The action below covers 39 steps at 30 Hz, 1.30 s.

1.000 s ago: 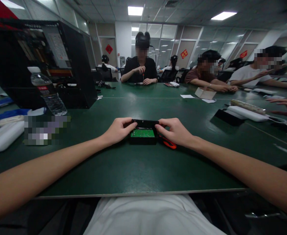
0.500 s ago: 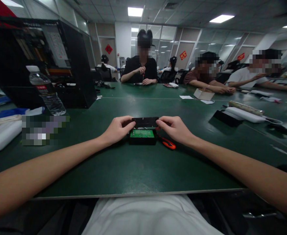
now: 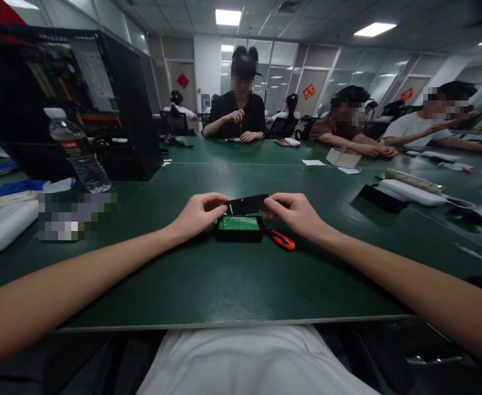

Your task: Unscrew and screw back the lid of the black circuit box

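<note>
A flat black cover [image 3: 247, 204] is pinched at its two ends between my left hand [image 3: 202, 215] and my right hand [image 3: 293, 213]. It is tilted, its right end higher than its left. Just below and in front of it, an open black box [image 3: 239, 236] rests on the table with a green circuit board [image 3: 239, 223] inside. To the box's right, under my right hand, lies a screwdriver with an orange and black handle [image 3: 282, 240]; its tip is hidden from me.
A black computer case [image 3: 129, 109] and a water bottle [image 3: 78, 151] stand at the left. On the right lie a black box [image 3: 383, 198] and a white roll-like item [image 3: 411, 193]. Across the green table [image 3: 241, 291], a person [image 3: 238, 112] holds a small tool; others sit at the right.
The cover has tilted, its right end rising and its left end dropping slightly. Both hands keep hold of its ends. The box and screwdriver stay in place.
</note>
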Each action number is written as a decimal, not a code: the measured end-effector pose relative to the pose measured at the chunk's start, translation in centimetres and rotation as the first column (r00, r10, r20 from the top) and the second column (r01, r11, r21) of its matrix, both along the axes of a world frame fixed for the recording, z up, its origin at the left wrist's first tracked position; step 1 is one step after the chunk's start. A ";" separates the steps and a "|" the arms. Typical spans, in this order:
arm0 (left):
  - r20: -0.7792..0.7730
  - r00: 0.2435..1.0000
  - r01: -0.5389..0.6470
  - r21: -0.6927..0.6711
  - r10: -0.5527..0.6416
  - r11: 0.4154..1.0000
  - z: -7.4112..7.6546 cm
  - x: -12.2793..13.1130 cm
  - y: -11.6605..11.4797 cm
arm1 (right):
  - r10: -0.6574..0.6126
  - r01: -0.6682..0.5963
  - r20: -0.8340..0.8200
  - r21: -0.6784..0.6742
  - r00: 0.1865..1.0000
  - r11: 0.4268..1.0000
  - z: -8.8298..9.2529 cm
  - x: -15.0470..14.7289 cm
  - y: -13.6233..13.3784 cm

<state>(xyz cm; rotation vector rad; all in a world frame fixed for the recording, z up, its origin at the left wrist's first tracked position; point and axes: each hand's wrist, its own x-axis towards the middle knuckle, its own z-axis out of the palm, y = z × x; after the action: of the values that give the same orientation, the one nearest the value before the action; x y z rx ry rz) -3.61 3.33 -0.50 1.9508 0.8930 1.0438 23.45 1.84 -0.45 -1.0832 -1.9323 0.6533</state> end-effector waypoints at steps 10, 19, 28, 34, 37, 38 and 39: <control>0.086 0.996 -0.042 0.062 0.037 0.997 -0.1 0.1 -0.3 | 0.066 -0.066 0.014 -0.011 0.998 0.998 -0.3 -0.1 0.0; 0.040 0.998 -0.053 0.092 0.049 0.994 0.2 0.1 -0.4 | 0.109 -0.107 0.044 -0.040 0.993 0.993 -0.2 -0.2 -0.2; 0.012 1.000 -0.025 0.101 0.024 0.995 0.2 0.0 -0.6 | 0.127 -0.126 0.070 -0.029 0.989 0.992 -0.1 -0.4 -0.2; -0.023 0.999 -0.037 0.105 0.039 0.994 0.1 0.1 -0.5 | 0.131 -0.130 0.082 -0.015 0.988 0.991 -0.3 -0.6 -0.1; -0.021 0.999 -0.026 0.102 0.028 0.994 0.1 0.0 -0.4 | 0.133 -0.133 0.088 -0.010 0.987 0.991 -0.4 -0.6 -0.1; -0.020 1.000 -0.021 0.102 0.023 0.995 0.1 0.0 -0.4 | 0.134 -0.134 0.091 -0.007 0.987 0.991 -0.3 -0.7 -0.1; -0.020 1.000 -0.018 0.104 0.020 0.994 0.0 0.0 -0.3 | 0.134 -0.134 0.094 -0.005 0.987 0.991 -0.3 -0.7 -0.1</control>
<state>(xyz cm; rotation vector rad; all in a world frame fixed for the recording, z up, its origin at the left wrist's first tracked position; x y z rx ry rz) -3.65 3.01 -0.46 2.0461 0.8855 1.1027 22.78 1.72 -0.74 -1.0058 -2.1006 0.6846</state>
